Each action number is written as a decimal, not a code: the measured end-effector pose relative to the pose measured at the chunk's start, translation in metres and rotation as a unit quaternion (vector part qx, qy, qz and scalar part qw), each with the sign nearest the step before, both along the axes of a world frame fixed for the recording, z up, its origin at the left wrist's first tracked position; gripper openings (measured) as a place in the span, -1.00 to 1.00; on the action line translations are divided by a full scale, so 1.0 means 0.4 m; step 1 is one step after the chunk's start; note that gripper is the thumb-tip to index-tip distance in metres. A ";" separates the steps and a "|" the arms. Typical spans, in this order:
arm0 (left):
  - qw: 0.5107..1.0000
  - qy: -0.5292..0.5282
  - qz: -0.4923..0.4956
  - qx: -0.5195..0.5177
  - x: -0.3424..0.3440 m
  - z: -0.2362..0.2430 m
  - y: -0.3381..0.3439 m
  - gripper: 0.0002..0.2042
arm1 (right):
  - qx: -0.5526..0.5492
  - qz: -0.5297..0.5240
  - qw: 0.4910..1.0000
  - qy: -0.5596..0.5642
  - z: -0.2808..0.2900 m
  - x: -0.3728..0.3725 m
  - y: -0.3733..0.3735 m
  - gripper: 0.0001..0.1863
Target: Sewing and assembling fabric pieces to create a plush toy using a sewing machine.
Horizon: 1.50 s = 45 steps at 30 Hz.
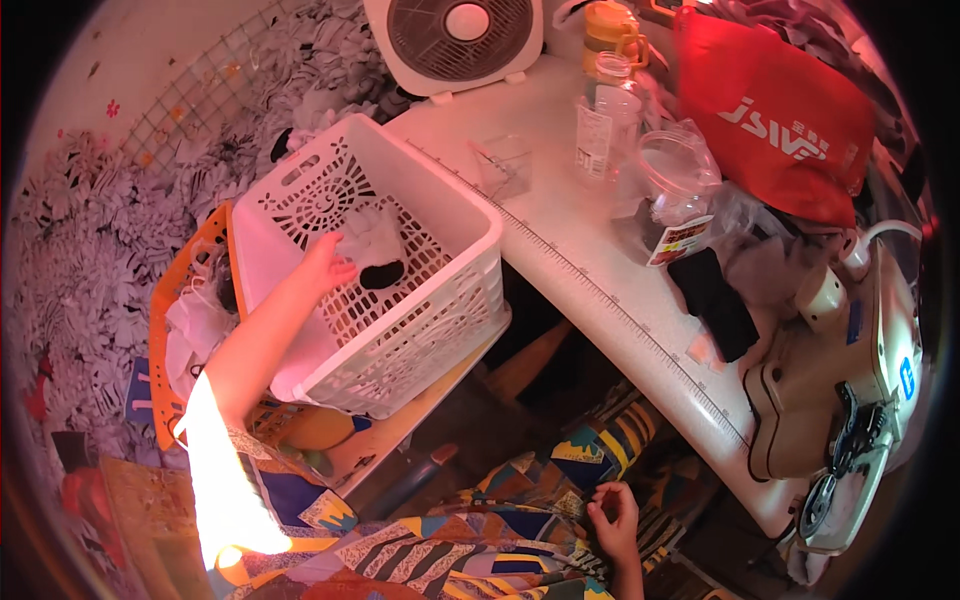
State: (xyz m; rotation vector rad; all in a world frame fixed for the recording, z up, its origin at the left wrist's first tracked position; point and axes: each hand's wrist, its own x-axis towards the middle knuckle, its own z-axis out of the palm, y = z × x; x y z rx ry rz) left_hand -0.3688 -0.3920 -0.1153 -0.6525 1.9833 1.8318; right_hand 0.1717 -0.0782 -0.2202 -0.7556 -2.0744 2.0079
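Observation:
Reaching into a white plastic basket [425, 350], my left hand [328, 265] has its fingers apart. Beside its fingertips lies a thin, pale grey cloth piece [372, 235] with a black patch at one end, resting on the basket's lattice bottom. Whether the fingertips touch the cloth is hard to tell. My right hand [613, 515] is low over my patterned clothing, fingers loosely curled with a gap at the thumb, and nothing shows in it.
An orange basket [165, 330] holding pale cloth stands left of the white one. Grey cloth pieces [80, 270] are heaped behind. The ruler-edged table [590, 290] bears a fan [465, 45], clear jars [680, 175], a red bag [775, 120], black cloth [713, 303] and a beige sewing machine [830, 370].

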 end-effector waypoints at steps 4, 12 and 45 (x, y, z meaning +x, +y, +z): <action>0.982 0.087 -0.107 -0.127 0.006 0.046 0.086 -0.40 | 0.122 -0.001 0.990 -0.070 -0.041 0.024 0.020 -0.71; 0.488 0.221 -0.525 -0.662 0.004 -0.103 0.069 -0.46 | 0.310 0.022 0.945 -0.103 -0.063 0.049 0.053 -0.69; 0.839 0.437 -0.262 -0.191 -0.110 0.242 0.027 -0.80 | 0.235 -0.004 0.956 -0.173 -0.098 0.001 0.042 -0.80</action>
